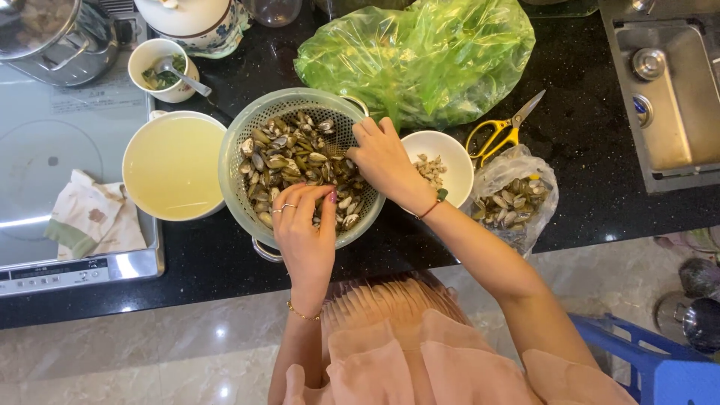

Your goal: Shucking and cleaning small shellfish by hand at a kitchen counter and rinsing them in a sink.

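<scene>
Clams [296,157] fill a green colander [238,133] on the black counter [585,135], with both hands in the pile.

The left hand [306,229] curls its fingers down on the shells; the right hand [384,159] pinches among them, though I cannot tell what it has. A small white bowl [454,161] of clam meat sits just beside. Sharp shell edges could nick a finger. The pot of broth [172,166] touches the colander, so a bump might spill it. A clear bag [514,196] has empty shells; a big green bag [420,56] lies behind.
</scene>
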